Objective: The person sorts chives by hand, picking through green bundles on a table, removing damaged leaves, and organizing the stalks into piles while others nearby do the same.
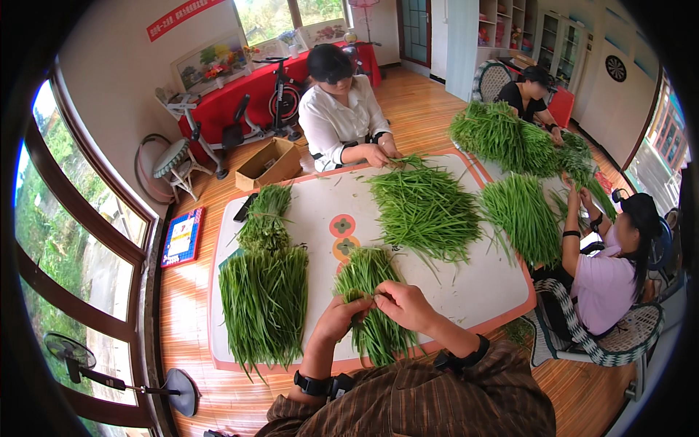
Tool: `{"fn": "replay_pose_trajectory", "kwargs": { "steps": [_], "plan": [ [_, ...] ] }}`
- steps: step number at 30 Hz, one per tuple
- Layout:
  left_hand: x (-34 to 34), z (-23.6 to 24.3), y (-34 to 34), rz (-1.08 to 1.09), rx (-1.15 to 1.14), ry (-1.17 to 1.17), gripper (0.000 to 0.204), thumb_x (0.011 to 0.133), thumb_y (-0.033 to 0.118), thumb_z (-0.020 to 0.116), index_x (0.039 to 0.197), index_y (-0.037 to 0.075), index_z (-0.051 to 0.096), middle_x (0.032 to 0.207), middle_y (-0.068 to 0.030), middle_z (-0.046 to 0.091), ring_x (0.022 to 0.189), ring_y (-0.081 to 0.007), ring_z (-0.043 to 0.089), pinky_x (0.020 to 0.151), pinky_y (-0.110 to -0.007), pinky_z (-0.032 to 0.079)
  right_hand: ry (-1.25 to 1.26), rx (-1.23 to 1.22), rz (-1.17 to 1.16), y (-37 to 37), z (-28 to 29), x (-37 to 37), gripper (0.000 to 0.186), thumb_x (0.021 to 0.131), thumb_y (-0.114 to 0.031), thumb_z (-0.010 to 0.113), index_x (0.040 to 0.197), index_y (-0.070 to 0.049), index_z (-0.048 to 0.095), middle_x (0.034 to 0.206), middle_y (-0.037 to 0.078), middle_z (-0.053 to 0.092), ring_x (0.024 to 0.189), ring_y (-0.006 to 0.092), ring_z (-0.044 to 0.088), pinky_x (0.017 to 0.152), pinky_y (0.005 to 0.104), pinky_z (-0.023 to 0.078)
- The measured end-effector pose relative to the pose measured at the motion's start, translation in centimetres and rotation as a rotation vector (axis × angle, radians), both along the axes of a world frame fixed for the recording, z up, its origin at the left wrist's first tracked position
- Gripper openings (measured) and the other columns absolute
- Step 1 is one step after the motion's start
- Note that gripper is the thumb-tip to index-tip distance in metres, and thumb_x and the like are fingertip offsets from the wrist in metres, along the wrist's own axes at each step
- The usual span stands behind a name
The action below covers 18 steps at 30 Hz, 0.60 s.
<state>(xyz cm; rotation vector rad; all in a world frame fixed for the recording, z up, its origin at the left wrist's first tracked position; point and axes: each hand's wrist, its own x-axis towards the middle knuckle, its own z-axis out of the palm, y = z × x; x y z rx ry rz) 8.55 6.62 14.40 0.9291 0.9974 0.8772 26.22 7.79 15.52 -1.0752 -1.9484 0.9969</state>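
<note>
Long, thin green stalks that look like garlic chives lie in piles on a white table with a pink edge [473, 297]. Over the near pile of chives [384, 331], my left hand [341, 317] is closed round a few stalks. My right hand [405, 303] pinches at the same stalks, its fingertips meeting those of the left. Just what lies between the fingertips is too small to make out. Left of my hands is a broad chive pile [264, 306], with a smaller bunch [265, 218] beyond it. A large loose pile [424, 207] spreads across the far right.
Across the table a person in white [346, 116] handles stalks. At right, a person in pink [610, 269] and one in black [526, 95] work by more chive heaps [523, 218]. A cardboard box [268, 164] and a standing fan [180, 392] are on the floor.
</note>
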Motion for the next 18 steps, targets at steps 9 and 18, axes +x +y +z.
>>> {"fn": "replay_pose_trajectory", "kwargs": {
  "steps": [9,18],
  "plan": [
    [1.0,0.7,-0.3,-0.039,0.012,0.006,0.021,0.087,0.017,0.050,0.087,-0.001,0.059,0.060,0.0001,0.050,0.051,-0.0080,0.045,0.048,-0.021,0.035,-0.357,-0.489,0.367,-1.7,-3.2,6.2,0.018,0.078,-0.020,0.057,0.082,-0.003,0.060,0.069,0.007,0.061,0.061,0.0162,0.056,0.057,0.0290,0.043],
    [2.5,-0.4,-0.2,-0.091,0.094,0.334,0.017,0.083,0.017,0.058,0.086,0.002,0.065,0.060,0.0050,0.050,0.050,-0.0020,0.041,0.045,-0.019,0.030,-0.553,-0.279,0.139,-1.9,-2.7,6.7,0.028,0.074,-0.027,0.063,0.087,-0.002,0.060,0.074,0.013,0.062,0.065,0.0309,0.058,0.060,0.0359,0.046]
  ]
}}
